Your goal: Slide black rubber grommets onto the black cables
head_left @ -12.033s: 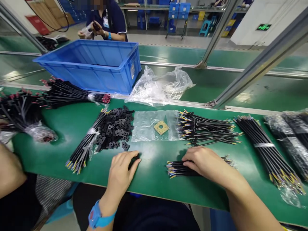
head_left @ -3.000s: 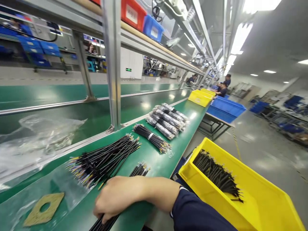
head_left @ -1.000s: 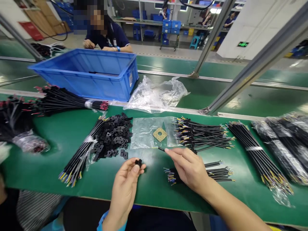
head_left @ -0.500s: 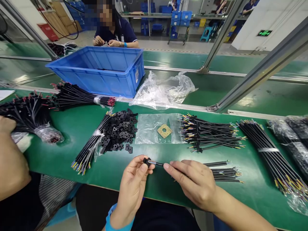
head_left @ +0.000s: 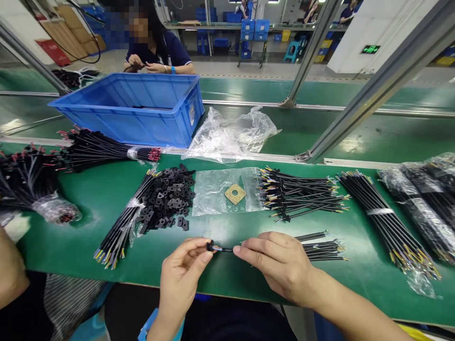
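Observation:
Between thumb and fingers, my left hand (head_left: pixel 185 267) pinches a small black clip (head_left: pixel 210 246). My right hand (head_left: pixel 280 260) is closed on a black cable (head_left: pixel 228 250), whose thin coloured wires reach to the clip; whether they pass through it I cannot tell. Beyond my left hand lies a pile of loose black clips (head_left: pixel 167 196). Several short cables (head_left: pixel 323 250) lie on the green table beside my right hand, partly behind it. Farther back, a row of cables (head_left: pixel 302 192) carries black clips near the left ends.
A clear bag (head_left: pixel 209 189) with a perforated tan square (head_left: pixel 235 193) lies mid-table. Tied cable bundles (head_left: pixel 122 218) (head_left: pixel 386 218) flank it. Behind stand a blue bin (head_left: pixel 142 123), crumpled plastic (head_left: pixel 231 135) and a slanted metal post (head_left: pixel 341 128). A co-worker (head_left: pixel 156 52) sits opposite; another person's arm (head_left: pixel 12 265) is at left.
The clip has turned in my left fingers and now appears edge-on, close to the cable's wires. Both hands remain closed. The whole view has shifted, with the table things appearing farther left.

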The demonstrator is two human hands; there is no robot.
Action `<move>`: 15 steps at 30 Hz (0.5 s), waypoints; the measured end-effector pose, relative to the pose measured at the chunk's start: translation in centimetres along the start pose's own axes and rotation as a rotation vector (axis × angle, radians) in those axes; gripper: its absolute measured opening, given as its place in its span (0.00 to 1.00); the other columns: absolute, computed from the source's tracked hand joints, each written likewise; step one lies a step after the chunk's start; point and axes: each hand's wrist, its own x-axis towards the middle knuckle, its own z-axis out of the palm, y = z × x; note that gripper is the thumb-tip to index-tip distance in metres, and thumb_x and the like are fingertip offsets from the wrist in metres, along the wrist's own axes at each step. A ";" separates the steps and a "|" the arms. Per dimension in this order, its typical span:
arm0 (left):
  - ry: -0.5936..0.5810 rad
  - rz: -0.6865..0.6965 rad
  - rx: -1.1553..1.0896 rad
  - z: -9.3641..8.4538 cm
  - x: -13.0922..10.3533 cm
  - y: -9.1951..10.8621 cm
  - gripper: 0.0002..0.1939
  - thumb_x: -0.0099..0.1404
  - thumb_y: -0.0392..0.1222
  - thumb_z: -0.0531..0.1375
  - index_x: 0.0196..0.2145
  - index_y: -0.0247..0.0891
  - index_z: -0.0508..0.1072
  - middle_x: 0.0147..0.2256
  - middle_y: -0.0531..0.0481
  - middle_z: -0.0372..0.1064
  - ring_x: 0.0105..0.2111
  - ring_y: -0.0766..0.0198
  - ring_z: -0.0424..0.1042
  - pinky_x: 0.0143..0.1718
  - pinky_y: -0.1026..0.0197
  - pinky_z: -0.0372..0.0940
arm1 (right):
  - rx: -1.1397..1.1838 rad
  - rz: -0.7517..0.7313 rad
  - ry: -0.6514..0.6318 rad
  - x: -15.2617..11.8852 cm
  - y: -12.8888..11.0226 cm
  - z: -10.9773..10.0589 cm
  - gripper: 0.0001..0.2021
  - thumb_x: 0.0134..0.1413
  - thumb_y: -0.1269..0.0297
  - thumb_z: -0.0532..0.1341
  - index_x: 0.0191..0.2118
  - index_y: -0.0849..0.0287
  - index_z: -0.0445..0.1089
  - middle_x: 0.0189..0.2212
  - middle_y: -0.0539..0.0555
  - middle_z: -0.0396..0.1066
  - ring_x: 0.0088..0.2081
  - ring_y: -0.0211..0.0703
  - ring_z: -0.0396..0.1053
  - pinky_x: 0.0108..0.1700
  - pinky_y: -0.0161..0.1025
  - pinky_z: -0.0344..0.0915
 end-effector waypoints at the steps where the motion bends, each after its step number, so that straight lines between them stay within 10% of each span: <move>1: -0.044 0.035 0.076 -0.2 0.1 0.2 0.09 0.57 0.45 0.76 0.35 0.43 0.87 0.34 0.48 0.83 0.30 0.63 0.82 0.34 0.69 0.78 | 0.018 0.006 0.011 0.0 0.0 0.1 0.17 0.74 0.75 0.51 0.57 0.65 0.75 0.44 0.56 0.82 0.38 0.42 0.74 0.41 0.38 0.71; 15: -0.249 0.377 0.354 0.3 -0.1 1.0 0.02 0.63 0.41 0.73 0.35 0.47 0.86 0.32 0.52 0.85 0.29 0.62 0.84 0.32 0.69 0.78 | 0.066 0.058 0.133 -0.3 -0.6 0.8 0.05 0.71 0.72 0.62 0.47 0.64 0.75 0.33 0.54 0.80 0.30 0.39 0.73 0.33 0.35 0.72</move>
